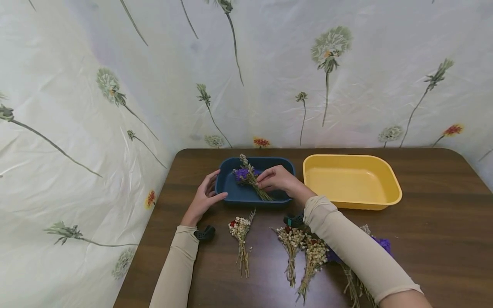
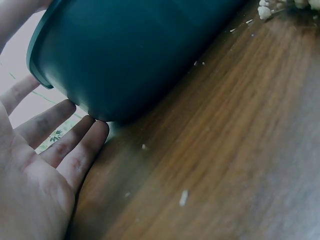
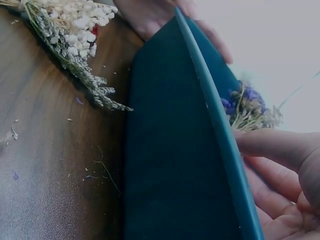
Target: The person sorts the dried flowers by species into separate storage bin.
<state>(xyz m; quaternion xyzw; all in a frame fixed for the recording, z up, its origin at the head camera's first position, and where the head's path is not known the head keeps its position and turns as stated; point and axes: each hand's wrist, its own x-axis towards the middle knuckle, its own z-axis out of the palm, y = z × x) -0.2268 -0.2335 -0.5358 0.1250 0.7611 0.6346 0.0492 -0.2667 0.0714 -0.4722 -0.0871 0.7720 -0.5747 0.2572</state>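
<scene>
In the head view my right hand pinches the stems of a small bunch of dried flowers with purple and pale heads. That bunch is inside the blue tray, heads toward the upper left. The right wrist view shows the thumb and fingers behind the tray's rim, with the purple flowers just past them. My left hand rests at the tray's left end, its thumb by the near corner. Seen from the left wrist, its straight, spread fingers touch the outer wall.
A yellow tray stands to the right of the blue one. Before the blue tray lies a white-and-red dried bunch. Further right are two similar bunches and purple ones, partly under my right sleeve. Crumbs dot the brown table.
</scene>
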